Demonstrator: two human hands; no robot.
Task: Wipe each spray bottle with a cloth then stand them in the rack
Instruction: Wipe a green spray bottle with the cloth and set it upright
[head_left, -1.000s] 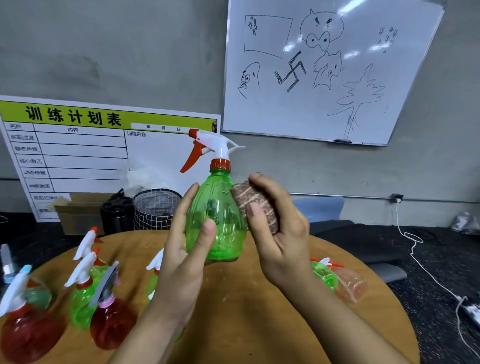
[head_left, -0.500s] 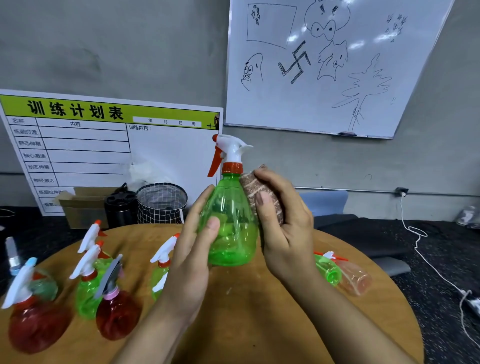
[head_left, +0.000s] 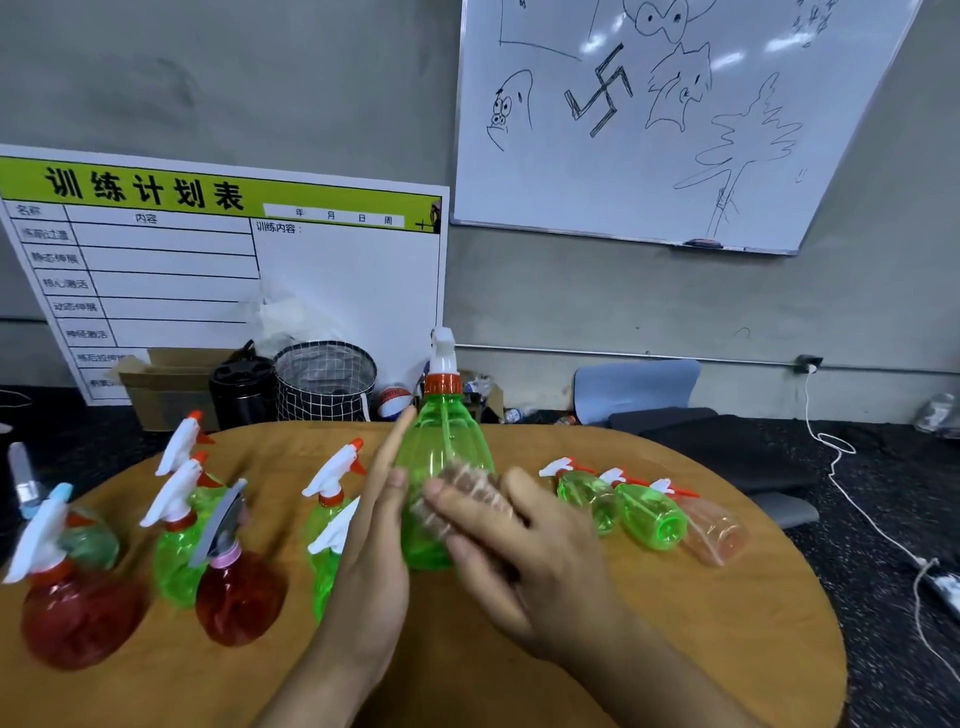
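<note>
I hold a green spray bottle (head_left: 441, 441) with a white-and-orange trigger head upright just above the round wooden table (head_left: 675, 623). My left hand (head_left: 374, 551) lies along its left side, fingers straight, thumb on the front. My right hand (head_left: 530, 561) grips a brownish cloth (head_left: 465, 486) and presses it against the bottle's front; this hand and the cloth are motion-blurred. I see no rack.
Several bottles stand at the table's left, among them a red one (head_left: 78, 618), another red one (head_left: 239, 597) and a green one (head_left: 176, 561). Three lie at the right: green (head_left: 587, 493), green (head_left: 649, 514), pale orange (head_left: 717, 530). Behind are a mesh basket (head_left: 324, 382) and cardboard box (head_left: 166, 384).
Both hands and the green bottle have come down from chest height toward the table. The cloth has slid from the bottle's upper right to its front, and the trigger has turned away.
</note>
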